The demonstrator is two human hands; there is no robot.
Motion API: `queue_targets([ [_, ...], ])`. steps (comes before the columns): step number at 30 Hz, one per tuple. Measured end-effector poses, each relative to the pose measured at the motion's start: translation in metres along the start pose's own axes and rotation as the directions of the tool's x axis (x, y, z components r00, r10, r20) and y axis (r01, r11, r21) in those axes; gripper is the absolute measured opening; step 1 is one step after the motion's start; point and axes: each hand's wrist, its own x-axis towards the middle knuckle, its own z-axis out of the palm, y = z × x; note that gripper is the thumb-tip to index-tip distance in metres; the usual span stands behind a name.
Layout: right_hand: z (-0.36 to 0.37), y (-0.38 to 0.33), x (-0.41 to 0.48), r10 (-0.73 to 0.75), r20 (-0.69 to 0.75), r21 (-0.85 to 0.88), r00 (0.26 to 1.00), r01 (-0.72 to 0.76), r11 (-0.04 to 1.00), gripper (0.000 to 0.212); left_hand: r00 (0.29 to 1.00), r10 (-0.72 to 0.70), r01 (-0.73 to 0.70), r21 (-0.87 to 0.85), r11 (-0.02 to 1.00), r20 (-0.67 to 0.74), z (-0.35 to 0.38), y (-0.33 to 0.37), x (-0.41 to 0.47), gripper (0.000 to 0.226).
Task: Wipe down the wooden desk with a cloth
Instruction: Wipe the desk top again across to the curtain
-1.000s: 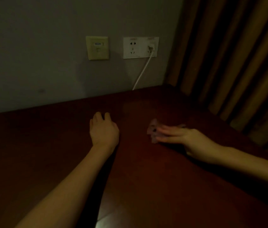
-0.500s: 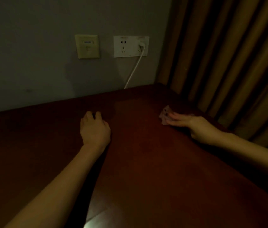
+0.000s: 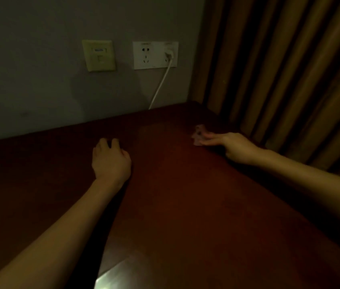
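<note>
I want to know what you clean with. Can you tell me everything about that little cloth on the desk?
The cloth is small, pale pinkish and crumpled. It looks thin and soft, though the dim, blurry view hides its pattern and exact material. It lies on the dark reddish wooden desk near the far right corner, close to the curtain. The fingertips of the right hand press down on it, covering part of it. The left hand rests apart from it.

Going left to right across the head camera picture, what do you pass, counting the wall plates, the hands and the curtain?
Yellowish wall plate → left hand → white socket plate with a plugged-in white cable → cloth → right hand → curtain.
</note>
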Motion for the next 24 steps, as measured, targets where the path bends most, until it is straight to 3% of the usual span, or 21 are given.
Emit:
queue_targets([
  [3,0.005,0.003,-0.063,0.056,0.008,-0.016,0.998,-0.056,0.998,0.095,1.0,-0.007,0.007,0.022,1.0,0.015,0.002,0.0,0.0,0.041],
  [5,0.017,-0.023,-0.091,-0.063,-0.014,0.002,0.998,0.063,0.998,0.098,1.0,-0.007,0.007,0.027,1.0,0.011,0.002,0.001,-0.001,0.04],
  [8,0.032,-0.074,-0.086,-0.317,-0.032,-0.01,0.948,0.316,0.949,0.081,1.0,-0.009,0.009,0.009,1.0,0.009,0.001,0.003,-0.003,0.039],
  [10,0.031,-0.101,-0.055,-0.374,-0.004,-0.043,0.928,0.373,0.927,0.076,1.0,-0.007,0.007,0.002,1.0,0.012,0.0,0.001,-0.002,0.039],
  [12,0.026,-0.112,-0.023,-0.318,0.001,-0.043,0.948,0.318,0.947,0.078,1.0,0.0,0.0,0.001,1.0,0.012,-0.001,-0.001,-0.002,0.04],
  [15,0.017,-0.085,-0.002,-0.12,-0.035,-0.042,0.992,0.118,0.992,0.073,1.0,0.002,-0.002,-0.002,1.0,0.019,-0.002,-0.001,-0.003,0.04],
  [19,0.013,-0.025,-0.052,0.146,-0.171,-0.125,0.975,-0.168,0.978,0.041,1.0,0.008,-0.008,0.0,1.0,0.017,-0.003,0.0,-0.002,0.039],
  [21,0.012,-0.019,-0.093,0.128,-0.232,-0.154,0.964,-0.166,0.974,0.03,1.0,0.016,-0.016,0.001,1.0,0.011,-0.005,0.002,-0.004,0.038],
  [24,0.015,-0.05,-0.137,-0.021,-0.252,-0.119,0.967,-0.009,0.993,0.022,0.999,0.036,-0.036,0.013,0.999,0.009,-0.012,0.007,-0.013,0.036],
])
